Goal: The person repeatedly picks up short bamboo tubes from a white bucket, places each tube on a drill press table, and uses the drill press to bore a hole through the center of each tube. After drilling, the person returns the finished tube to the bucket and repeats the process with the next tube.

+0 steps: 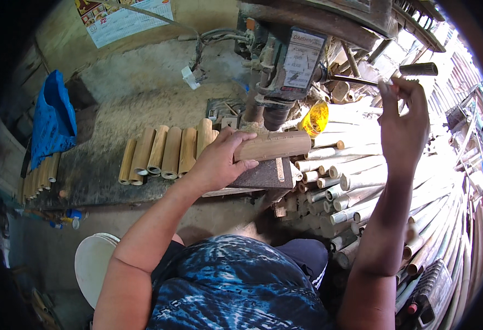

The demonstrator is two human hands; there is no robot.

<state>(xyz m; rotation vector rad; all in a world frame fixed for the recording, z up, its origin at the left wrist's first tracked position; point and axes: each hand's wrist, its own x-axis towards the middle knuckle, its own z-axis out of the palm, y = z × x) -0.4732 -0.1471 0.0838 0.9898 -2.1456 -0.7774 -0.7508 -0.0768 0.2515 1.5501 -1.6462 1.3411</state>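
My left hand (219, 159) grips a short bamboo tube (277, 146), fingers over its top and thumb along the near side. The tube lies level on the drill press's metal table (263, 175), and small holes or marks run along it. Just above it is the drill press's dark chuck (275, 116); any bit is hidden. Raised at the right, my right hand (404, 118) has its fingers curled at the end of a thin feed lever (354, 80) coming from the drill press (293, 66). Beyond those fingers shows a black ridged handle grip (418, 69).
Several cut bamboo tubes (171, 153) stand on the dusty workbench (98, 176) left of the drill. Long bamboo poles (357, 181) are piled at the right, beside a yellow container (315, 118). A blue bag (54, 118) is far left; a white bucket (94, 269) stands below.
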